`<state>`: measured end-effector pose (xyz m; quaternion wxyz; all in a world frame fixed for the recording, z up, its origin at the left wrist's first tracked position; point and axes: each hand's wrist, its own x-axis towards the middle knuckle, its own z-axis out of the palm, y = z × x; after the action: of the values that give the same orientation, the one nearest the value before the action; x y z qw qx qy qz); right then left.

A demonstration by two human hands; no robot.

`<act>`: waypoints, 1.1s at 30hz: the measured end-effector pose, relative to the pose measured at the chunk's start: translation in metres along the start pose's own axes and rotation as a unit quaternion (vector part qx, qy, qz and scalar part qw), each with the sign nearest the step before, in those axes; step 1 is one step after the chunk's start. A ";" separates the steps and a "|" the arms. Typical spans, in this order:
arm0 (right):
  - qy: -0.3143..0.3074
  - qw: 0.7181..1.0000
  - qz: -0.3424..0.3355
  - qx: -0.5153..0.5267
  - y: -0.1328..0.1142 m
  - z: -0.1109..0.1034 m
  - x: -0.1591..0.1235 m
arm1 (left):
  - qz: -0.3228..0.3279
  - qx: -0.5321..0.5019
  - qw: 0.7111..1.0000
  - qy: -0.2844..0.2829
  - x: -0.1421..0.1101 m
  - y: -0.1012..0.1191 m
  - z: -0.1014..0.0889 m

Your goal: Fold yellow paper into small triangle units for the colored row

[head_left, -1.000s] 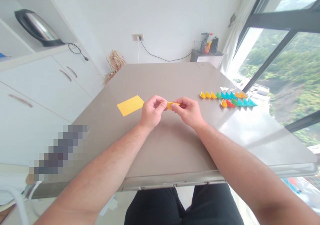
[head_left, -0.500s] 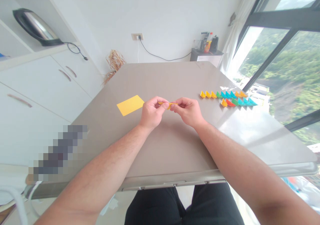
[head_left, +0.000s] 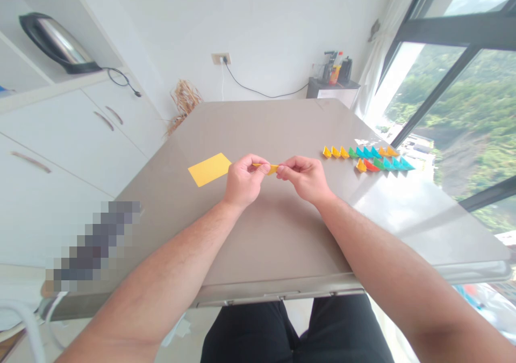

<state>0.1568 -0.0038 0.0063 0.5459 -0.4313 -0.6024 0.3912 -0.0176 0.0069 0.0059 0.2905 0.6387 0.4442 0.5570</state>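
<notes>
A small folded piece of yellow paper [head_left: 273, 169] is pinched between both hands above the middle of the table. My left hand [head_left: 245, 179] grips its left part between thumb and fingers, hiding some of it. At its right end, the fingertips of my right hand [head_left: 303, 177] are closed on it. Flat on the table, just left of my left hand, lies a yellow paper sheet [head_left: 209, 169]. To the right stand two rows of small folded paper boats [head_left: 365, 153] in yellow, orange, green, blue and red.
The grey-brown table [head_left: 258, 245] has its front edge by my lap. A blurred-out dark object [head_left: 94, 245] lies at its left edge. Behind are a low cabinet [head_left: 334, 90] with bottles and a wall socket [head_left: 221, 58]. A kettle [head_left: 60, 43] sits on the left shelf.
The folded yellow paper has shifted slightly left between my fingers. My right fingertips now hold it nearer its right end. The sheet and the boats stay in place.
</notes>
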 end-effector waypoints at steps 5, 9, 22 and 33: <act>-0.001 0.999 -0.011 -0.033 -0.005 0.001 -0.003 | -0.026 -0.030 0.999 -0.006 0.001 -0.004 0.001; 0.002 0.997 -0.031 -0.075 -0.007 0.003 -0.005 | -0.035 -0.031 0.999 -0.028 0.000 -0.004 0.001; 0.040 0.995 -0.004 -0.089 -0.004 -0.009 -0.001 | -0.067 -0.148 0.982 -0.096 -0.003 -0.002 0.012; 0.018 0.996 0.006 -0.088 0.001 -0.010 0.002 | -0.075 -0.094 0.990 -0.075 0.001 0.000 0.009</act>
<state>0.1665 -0.0011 0.0070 0.5144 -0.4878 -0.6222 0.3321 -0.0088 0.0091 0.0046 0.4227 0.6136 0.4137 0.5232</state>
